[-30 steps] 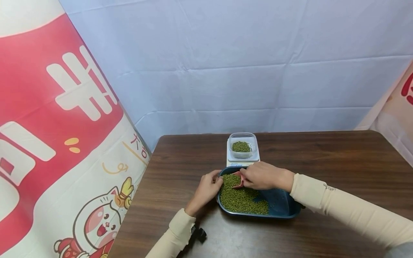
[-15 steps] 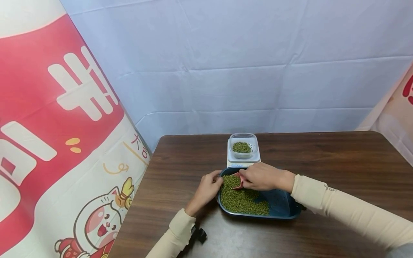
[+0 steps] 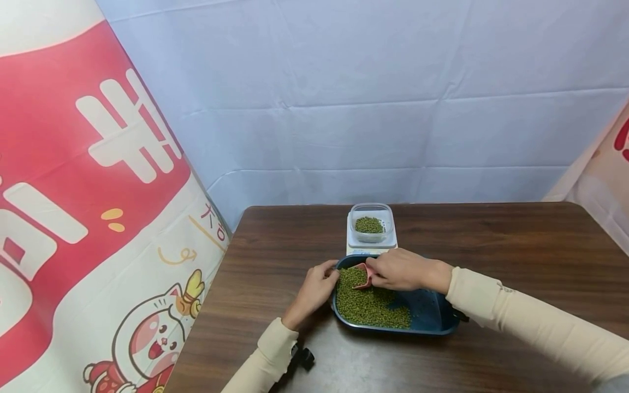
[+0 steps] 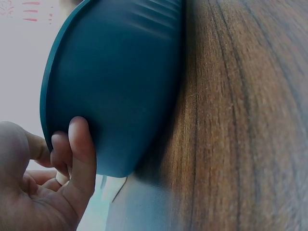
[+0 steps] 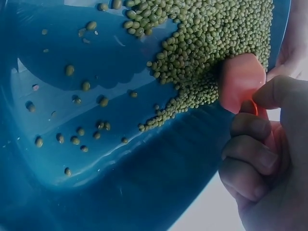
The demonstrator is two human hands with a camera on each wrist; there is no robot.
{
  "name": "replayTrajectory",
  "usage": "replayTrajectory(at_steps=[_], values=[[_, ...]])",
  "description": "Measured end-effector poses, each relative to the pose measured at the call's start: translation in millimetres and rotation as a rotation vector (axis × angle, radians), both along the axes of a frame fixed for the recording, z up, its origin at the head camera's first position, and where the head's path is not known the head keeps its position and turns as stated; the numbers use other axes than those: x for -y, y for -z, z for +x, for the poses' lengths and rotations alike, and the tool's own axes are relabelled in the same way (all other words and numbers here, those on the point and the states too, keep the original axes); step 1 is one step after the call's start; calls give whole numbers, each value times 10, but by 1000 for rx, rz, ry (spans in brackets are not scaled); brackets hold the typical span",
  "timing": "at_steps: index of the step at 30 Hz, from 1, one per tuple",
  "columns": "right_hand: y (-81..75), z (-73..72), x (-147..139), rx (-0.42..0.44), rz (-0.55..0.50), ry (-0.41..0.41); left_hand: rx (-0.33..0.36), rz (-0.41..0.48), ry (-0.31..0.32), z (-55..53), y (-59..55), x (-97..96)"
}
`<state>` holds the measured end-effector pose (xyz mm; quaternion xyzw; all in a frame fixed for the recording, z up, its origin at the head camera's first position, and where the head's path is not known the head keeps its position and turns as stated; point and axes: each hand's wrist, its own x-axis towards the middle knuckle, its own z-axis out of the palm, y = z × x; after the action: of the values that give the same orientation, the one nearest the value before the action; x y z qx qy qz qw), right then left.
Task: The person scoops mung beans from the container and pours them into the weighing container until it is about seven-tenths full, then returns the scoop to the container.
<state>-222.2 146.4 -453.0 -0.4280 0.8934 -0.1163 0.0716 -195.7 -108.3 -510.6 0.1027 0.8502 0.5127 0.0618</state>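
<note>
A dark blue tray (image 3: 432, 311) holds green mung beans (image 3: 373, 311), heaped toward its left side. My right hand (image 3: 400, 269) grips the handle of a small pink scoop (image 3: 362, 275), whose bowl sits in the beans near the tray's far left corner. In the right wrist view the scoop (image 5: 240, 82) shows its rounded back, and the fingers (image 5: 248, 154) curl round the handle. My left hand (image 3: 314, 286) pinches the tray's left rim. From the left wrist, the fingertips (image 4: 79, 130) press the outer wall of the tray (image 4: 115, 86), with the thumb over the rim.
Just behind the tray stands a white kitchen scale (image 3: 352, 240), carrying a clear plastic container (image 3: 385, 221) with a small pile of beans (image 3: 368, 225). Everything rests on a brown wooden table (image 3: 491, 240). A pale cloth (image 3: 319, 136) hangs behind the table's far edge.
Both hands, the scoop and the tray stay almost in place. The head view shifts very slightly.
</note>
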Motion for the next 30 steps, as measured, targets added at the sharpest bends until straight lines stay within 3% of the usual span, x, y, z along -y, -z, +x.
replayTrajectory(at_steps=[14, 30], values=[[-25, 9, -92, 95, -62, 23, 24, 20, 2, 6, -19, -7], [60, 33, -233, 96, -121, 27, -11, -20, 1, 4, -4, 6]])
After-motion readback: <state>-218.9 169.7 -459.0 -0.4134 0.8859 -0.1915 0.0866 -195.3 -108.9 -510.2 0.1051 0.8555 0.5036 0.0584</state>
